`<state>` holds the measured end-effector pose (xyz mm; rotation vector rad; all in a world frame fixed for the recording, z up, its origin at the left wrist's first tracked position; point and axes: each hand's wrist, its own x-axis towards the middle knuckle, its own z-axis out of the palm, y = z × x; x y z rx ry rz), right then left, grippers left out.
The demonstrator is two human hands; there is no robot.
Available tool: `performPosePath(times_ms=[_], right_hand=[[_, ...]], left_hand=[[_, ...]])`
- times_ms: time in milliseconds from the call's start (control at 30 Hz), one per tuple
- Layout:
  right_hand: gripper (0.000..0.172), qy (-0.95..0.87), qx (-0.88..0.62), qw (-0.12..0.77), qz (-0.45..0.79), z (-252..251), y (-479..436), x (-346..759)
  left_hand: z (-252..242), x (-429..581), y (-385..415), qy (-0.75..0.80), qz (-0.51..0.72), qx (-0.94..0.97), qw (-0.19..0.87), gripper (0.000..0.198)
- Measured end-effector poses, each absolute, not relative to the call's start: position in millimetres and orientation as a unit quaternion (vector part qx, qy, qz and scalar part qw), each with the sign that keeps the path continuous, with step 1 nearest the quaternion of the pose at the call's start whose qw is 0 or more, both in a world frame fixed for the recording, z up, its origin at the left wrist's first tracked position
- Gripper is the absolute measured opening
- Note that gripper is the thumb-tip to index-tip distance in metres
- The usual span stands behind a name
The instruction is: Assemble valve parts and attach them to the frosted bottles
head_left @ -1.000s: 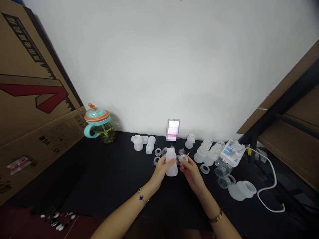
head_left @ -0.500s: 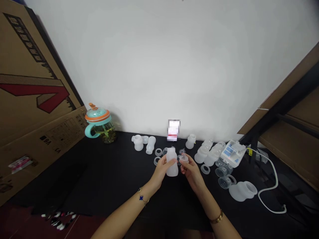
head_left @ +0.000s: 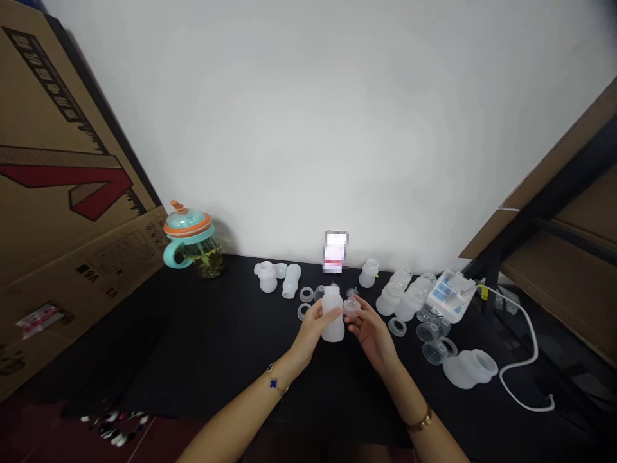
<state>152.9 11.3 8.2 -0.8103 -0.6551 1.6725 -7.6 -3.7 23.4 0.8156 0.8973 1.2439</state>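
My left hand [head_left: 311,328] is closed round a frosted baby bottle [head_left: 332,321], which stands upright with its open neck at the top. In my right hand [head_left: 371,328], between thumb and fingers, is a bottle nipple with its collar ring [head_left: 351,307], held just right of the bottle's neck and apart from it. Behind the two hands lie loose collar rings [head_left: 306,294] and small clear parts [head_left: 352,292], some partly hidden by the bottle and fingers.
Open bottles [head_left: 268,276] lie and stand at back left. Several capped bottles [head_left: 391,297], clear caps [head_left: 435,352] and a tilted bottle [head_left: 467,370] are at right, by a white box [head_left: 452,296] and cable [head_left: 534,334]. A teal-handled jug [head_left: 195,241] stands left; a blurred bright screen [head_left: 335,251] leans centrally.
My right hand has shifted slightly left, and the nipple and ring have come a little nearer the bottle and been turned more upright. The left hand and bottle stay in place.
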Motion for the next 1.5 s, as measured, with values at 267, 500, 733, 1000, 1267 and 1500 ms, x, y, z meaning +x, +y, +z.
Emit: performPosePath(times_ms=[267, 500, 733, 1000, 1267, 1500], right_hand=[[0.046, -0.276, -0.343, 0.543, 0.714, 8.6, 10.5, 153.3], [0.048, -0.288, -0.354, 0.534, 0.712, 10.2, 9.7, 153.0], [0.039, -0.299, -0.348, 0.526, 0.716, 8.8, 11.2, 153.2], [0.038, -0.296, -0.338, 0.519, 0.727, 5.3, 11.3, 154.3], [0.046, -0.285, -0.341, 0.529, 0.723, 5.7, 11.5, 151.4], [0.046, -0.285, -0.347, 0.549, 0.705, 4.1, 12.6, 150.2]], left_hand=[[22.6, -8.3, -1.8, 0.395, 0.557, 0.341, 0.646, 0.052], [22.2, -10.3, -2.6, 0.380, 0.550, 0.373, 0.644, 0.048], [26.1, -10.8, -2.7, 0.377, 0.554, 0.388, 0.633, 0.054], [20.3, -10.9, -0.2, 0.377, 0.557, 0.379, 0.635, 0.062], [21.5, -10.3, -0.1, 0.369, 0.562, 0.370, 0.641, 0.061], [21.8, -10.6, -0.3, 0.375, 0.563, 0.367, 0.638, 0.063]])
